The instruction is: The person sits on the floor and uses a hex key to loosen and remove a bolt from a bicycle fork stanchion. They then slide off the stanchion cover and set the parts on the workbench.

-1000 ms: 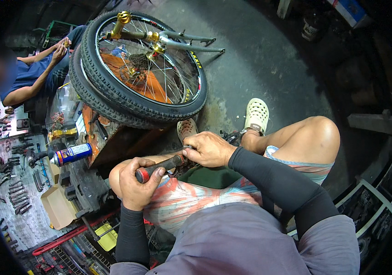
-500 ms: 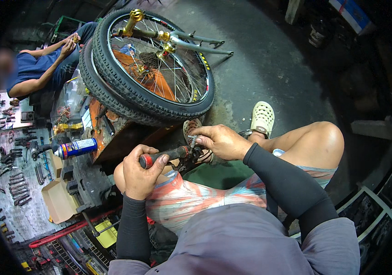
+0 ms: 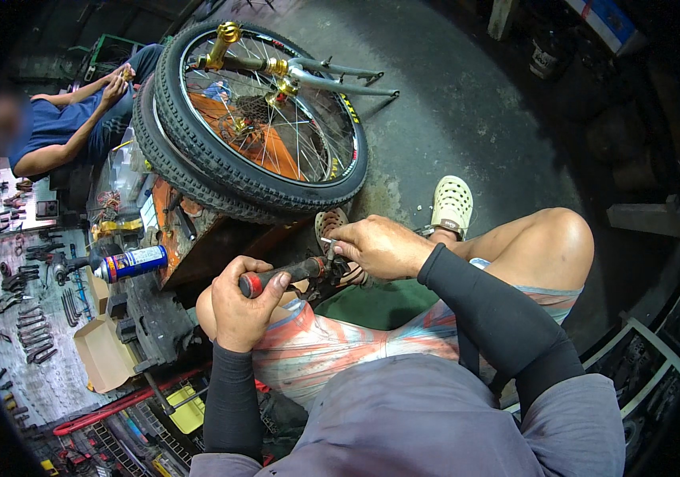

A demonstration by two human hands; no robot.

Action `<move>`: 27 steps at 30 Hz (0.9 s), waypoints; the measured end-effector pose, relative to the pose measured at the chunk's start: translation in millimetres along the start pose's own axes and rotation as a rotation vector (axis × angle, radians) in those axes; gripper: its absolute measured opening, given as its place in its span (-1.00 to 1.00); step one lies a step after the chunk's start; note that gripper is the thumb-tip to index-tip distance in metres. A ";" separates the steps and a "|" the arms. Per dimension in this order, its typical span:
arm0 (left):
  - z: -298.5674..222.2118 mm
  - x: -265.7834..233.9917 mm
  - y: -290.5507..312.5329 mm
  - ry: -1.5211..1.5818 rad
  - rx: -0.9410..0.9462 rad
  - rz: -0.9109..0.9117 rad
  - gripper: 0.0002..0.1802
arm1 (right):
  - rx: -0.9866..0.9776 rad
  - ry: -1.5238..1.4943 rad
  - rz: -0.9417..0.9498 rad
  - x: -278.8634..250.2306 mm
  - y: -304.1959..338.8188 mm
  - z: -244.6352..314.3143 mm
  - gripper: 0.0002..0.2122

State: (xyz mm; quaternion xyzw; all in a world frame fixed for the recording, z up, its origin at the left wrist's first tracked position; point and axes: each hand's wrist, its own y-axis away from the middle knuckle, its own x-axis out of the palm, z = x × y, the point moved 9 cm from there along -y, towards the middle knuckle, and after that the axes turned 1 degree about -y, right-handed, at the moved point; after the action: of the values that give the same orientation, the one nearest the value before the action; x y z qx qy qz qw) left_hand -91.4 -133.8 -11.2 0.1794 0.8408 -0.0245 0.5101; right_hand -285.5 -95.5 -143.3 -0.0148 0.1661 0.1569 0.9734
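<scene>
My left hand (image 3: 243,306) is closed around one end of a black cylindrical grip (image 3: 298,271) with red ends, held above my lap. At the grip's other end my right hand (image 3: 383,246) pinches a small metal piece (image 3: 329,242) between thumb and fingers. Dark metal parts (image 3: 330,274) hang beneath that end, partly hidden, so I cannot tell what they are. Just beyond my hands, two bicycle wheels with knobbly tires (image 3: 276,185) lie stacked on an orange-topped bench (image 3: 197,250).
A silver bicycle fork (image 3: 328,78) with gold fittings rests across the wheels. A blue spray can (image 3: 135,263) lies left of my left hand, near an open cardboard box (image 3: 105,354) and rows of tools (image 3: 34,334). At the far left sits another person (image 3: 77,131), hands together.
The small metal piece in my right fingers has tilted from upright to more level. My left hand keeps its hold on the grip. The whole view has shifted slightly.
</scene>
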 end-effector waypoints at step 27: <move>-4.0 1.5 1.0 0.030 -0.015 -0.006 -0.52 | -0.027 0.045 -0.044 -3.5 1.2 2.4 -0.68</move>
State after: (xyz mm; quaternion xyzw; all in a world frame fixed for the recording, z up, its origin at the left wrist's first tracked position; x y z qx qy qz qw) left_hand -95.1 -131.6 -10.4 0.1734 0.8489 -0.0169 0.4989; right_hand -288.2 -95.2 -139.9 -0.0353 0.1855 0.1373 0.9724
